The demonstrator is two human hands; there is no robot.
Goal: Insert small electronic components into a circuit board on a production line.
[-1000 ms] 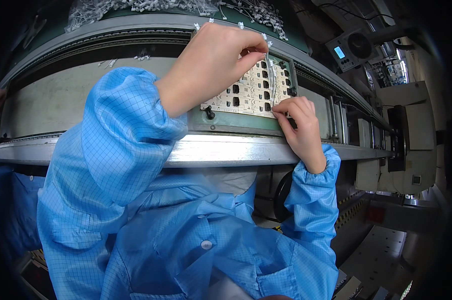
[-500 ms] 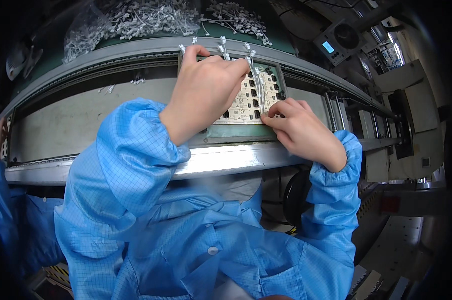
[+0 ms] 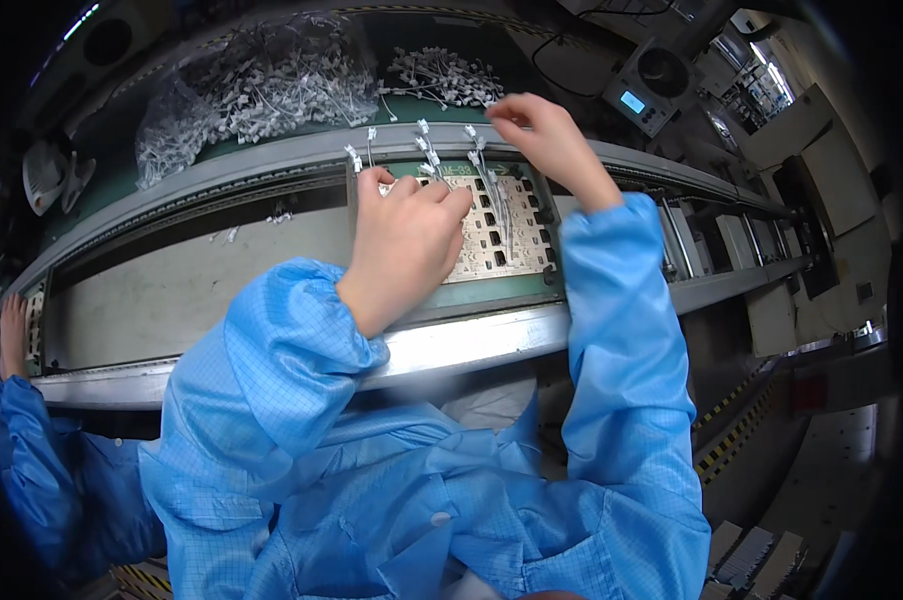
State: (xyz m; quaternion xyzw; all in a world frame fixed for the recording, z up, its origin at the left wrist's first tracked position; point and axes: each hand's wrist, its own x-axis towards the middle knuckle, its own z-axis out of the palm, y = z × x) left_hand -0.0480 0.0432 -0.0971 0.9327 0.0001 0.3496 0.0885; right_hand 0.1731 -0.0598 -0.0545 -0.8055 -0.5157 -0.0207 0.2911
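In front of me is a panel of pale circuit boards (image 3: 482, 262) with rows of black connectors, set in a green carrier (image 3: 476, 291). White-plugged cables (image 3: 505, 222) lie across its right part, their loose plugs past the far edge. My left hand (image 3: 403, 245) bends over the panel's left part, fingers curled down; the fingertips and anything in them are hidden. Beyond the far rail, my right hand (image 3: 548, 140) is at the right edge of a small cable pile (image 3: 443, 78), thumb and forefinger drawn together; what they hold, if anything, is too small to name.
A clear bag of white cables (image 3: 261, 95) lies left of the pile. The metal near rail (image 3: 471, 345) crosses before me. Stray cables (image 3: 280, 218) lie on the grey conveyor bed (image 3: 191, 285). At far left a co-worker's hand (image 3: 13, 335) touches another board. A device with a lit screen (image 3: 632, 101) stands right.
My right hand has left the near edge of the panel and moved up and away to the small cable pile. My left hand stays over the panel. The view has shifted slightly.
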